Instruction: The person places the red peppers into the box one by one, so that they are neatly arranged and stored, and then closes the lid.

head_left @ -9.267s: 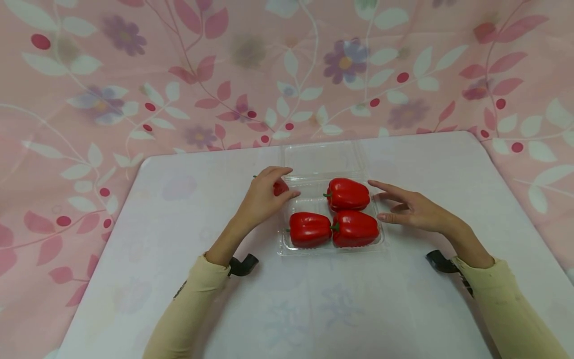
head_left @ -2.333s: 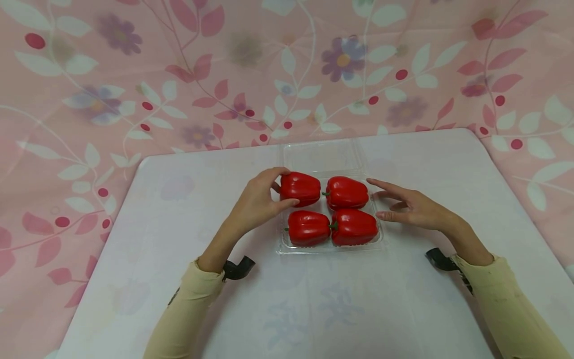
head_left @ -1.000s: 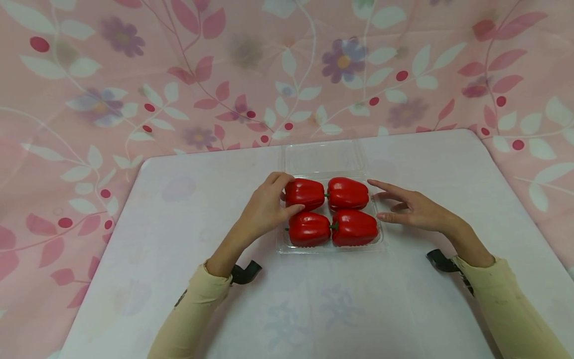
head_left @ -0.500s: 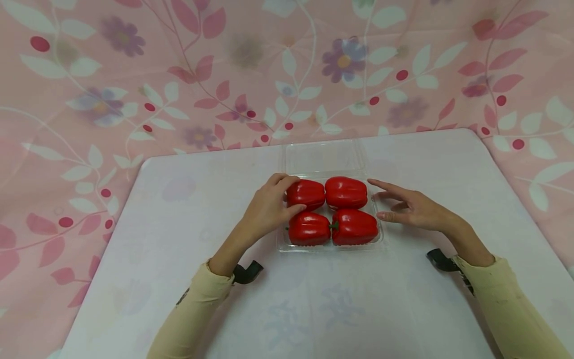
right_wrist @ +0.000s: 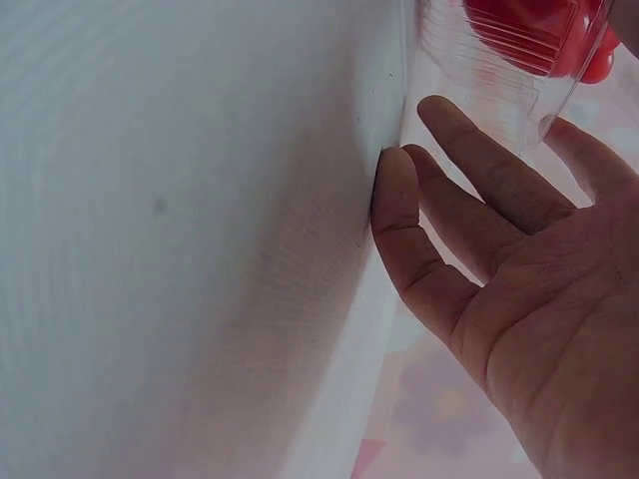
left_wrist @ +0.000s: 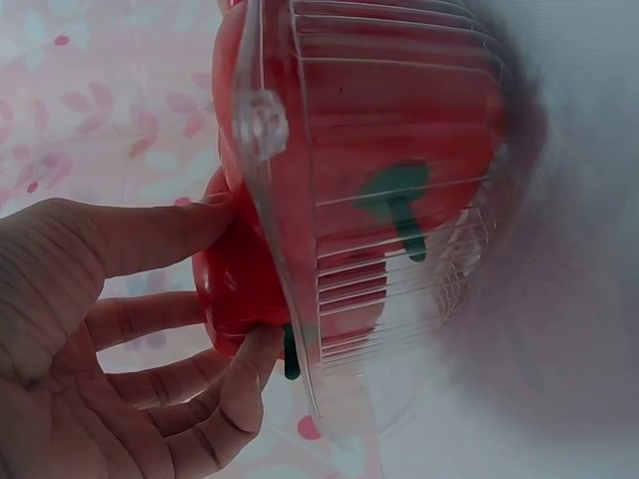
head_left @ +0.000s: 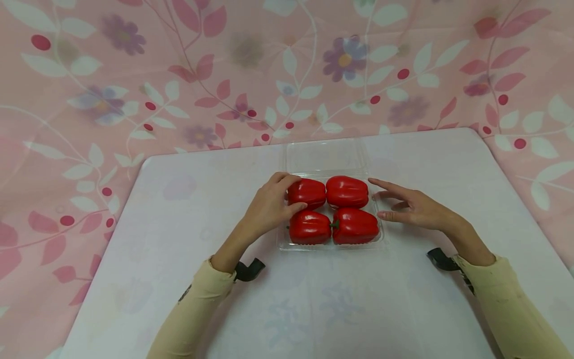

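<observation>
My left hand (head_left: 269, 204) grips a red bell pepper (head_left: 309, 193) at the back left of a clear plastic clamshell container (head_left: 332, 248). In the left wrist view, thumb and fingers are on either side of this pepper (left_wrist: 240, 284), its green stem beside the fingertips. Three more red bell peppers fill the other places: back right (head_left: 347, 192), front left (head_left: 310, 227) and front right (head_left: 355, 226). My right hand (head_left: 414, 207) is at the container's right side, fingers spread and holding nothing. In the right wrist view, its fingertips (right_wrist: 397, 170) are down at the tabletop.
The container's clear lid (head_left: 325, 155) lies folded back toward the far edge of the white-covered table (head_left: 314, 309). Behind the table hangs a pink floral cloth (head_left: 251, 65). A black curved piece (head_left: 250, 269) juts from the left wrist, another (head_left: 441, 259) from the right.
The left hand has brought its bell pepper from the container's left side into the back-left place, then nudged it rightward against the back-right pepper. The right hand has stayed put.
</observation>
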